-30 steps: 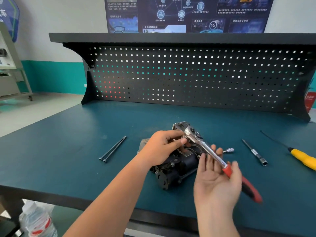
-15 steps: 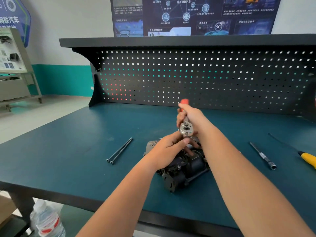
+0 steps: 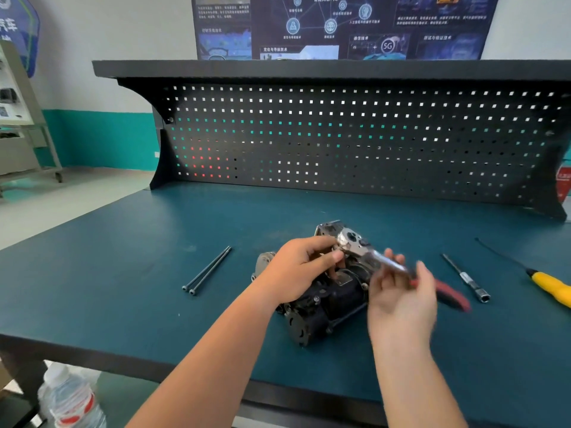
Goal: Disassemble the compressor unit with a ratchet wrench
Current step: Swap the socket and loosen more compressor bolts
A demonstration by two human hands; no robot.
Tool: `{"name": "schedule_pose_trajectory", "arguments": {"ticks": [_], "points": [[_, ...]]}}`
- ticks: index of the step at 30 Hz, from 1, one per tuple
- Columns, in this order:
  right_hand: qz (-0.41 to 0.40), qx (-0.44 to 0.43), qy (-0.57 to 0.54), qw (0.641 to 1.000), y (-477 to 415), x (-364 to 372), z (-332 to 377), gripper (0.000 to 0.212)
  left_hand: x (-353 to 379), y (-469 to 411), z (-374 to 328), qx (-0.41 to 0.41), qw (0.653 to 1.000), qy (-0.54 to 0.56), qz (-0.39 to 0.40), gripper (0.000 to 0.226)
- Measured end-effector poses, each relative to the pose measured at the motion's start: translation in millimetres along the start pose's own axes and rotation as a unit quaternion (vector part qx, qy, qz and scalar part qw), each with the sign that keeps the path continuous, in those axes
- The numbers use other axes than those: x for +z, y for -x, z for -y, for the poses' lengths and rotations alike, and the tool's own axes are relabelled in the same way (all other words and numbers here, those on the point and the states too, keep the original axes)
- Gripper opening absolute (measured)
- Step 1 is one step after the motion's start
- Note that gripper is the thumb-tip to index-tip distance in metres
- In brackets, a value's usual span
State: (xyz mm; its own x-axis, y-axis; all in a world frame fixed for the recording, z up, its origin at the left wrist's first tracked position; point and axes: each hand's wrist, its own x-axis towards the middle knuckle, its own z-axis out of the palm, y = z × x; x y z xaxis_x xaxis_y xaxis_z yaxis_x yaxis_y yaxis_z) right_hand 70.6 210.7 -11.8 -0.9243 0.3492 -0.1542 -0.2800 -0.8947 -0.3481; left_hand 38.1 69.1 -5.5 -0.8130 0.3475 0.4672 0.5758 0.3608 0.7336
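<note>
L hand (image 3: 296, 267) grips compressor (image 3: 327, 304) top by wrench (image 3: 367, 253) head; unit looks heavy, stiff, so hold the body. R hand (image 3: 401, 298) at handle, blurred: grip can't tell.

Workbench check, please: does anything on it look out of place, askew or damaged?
Nothing stands out. Two long bolts lie neatly left of the compressor; the extension bar and yellow screwdriver lie to its right. Only the ratchet wrench is motion-blurred.

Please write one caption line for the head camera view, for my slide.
Left hand holds the compressor unit while the right hand works a ratchet wrench on top.
</note>
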Motion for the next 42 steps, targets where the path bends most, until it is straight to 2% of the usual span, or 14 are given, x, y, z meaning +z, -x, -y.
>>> {"name": "schedule_pose_trajectory", "arguments": {"ticks": [4,8,10,12,15,17,20,22,26,30,32,36,39,42], "points": [[0.019,-0.043,-0.031,0.998,40,-29,-19,0.018,-2,-1,0,-0.007,1.0,-0.007,0.007,0.013],[0.006,-0.058,-0.009,0.998,17,-9,-12,0.013,-2,0,-3,-0.01,1.0,0.016,0.022,0.012],[-0.009,-0.025,0.034,0.999,-13,8,-4,0.017,-1,1,-4,-0.014,0.998,0.044,0.038,0.011],[-0.001,0.031,0.129,0.991,-42,29,0,0.02,-1,1,-5,-0.013,0.997,0.06,0.049,0.024],[0.066,0.115,0.234,0.963,-73,62,-9,0.022,0,0,-5,-0.006,0.997,0.062,0.055,0.024],[0.132,0.159,0.279,0.938,-82,77,-18,0.015,0,0,-5,-0.01,0.997,0.062,0.051,0.021],[0.205,0.217,0.308,0.903,-83,83,-27,0.012,-1,-1,-5,-0.014,0.998,0.04,0.034,0.018],[0.196,0.231,0.274,0.913,-83,80,-27,0.006,-1,-1,-5,-0.009,0.999,0.046,0.019,0.018],[0.112,0.113,0.16,0.974,-67,51,-9,0.021,0,0,-3,-0.005,0.998,0.065,-0.017,0.02],[0.079,0.033,0.046,0.995,-7,-6,3,0.007,3,0,0,-0.017,0.996,0.079,-0.039,0.016],[0.06,-0.007,0.027,0.998,30,-26,-3,0.011,4,-1,1,-0.022,0.996,0.074,-0.036,0.018],[0.066,-0.036,0.057,0.996,57,-31,-15,0.004,3,-1,-1,-0.02,0.996,0.078,-0.035,0.018],[0.034,-0.029,0.101,0.994,29,-13,0,0.009,2,0,-2,-0.021,0.996,0.079,-0.032,0.013],[0.043,0.011,0.189,0.981,-14,12,20,0.016,1,0,-2,-0.022,0.997,0.074,-0.021,0.014]]}}
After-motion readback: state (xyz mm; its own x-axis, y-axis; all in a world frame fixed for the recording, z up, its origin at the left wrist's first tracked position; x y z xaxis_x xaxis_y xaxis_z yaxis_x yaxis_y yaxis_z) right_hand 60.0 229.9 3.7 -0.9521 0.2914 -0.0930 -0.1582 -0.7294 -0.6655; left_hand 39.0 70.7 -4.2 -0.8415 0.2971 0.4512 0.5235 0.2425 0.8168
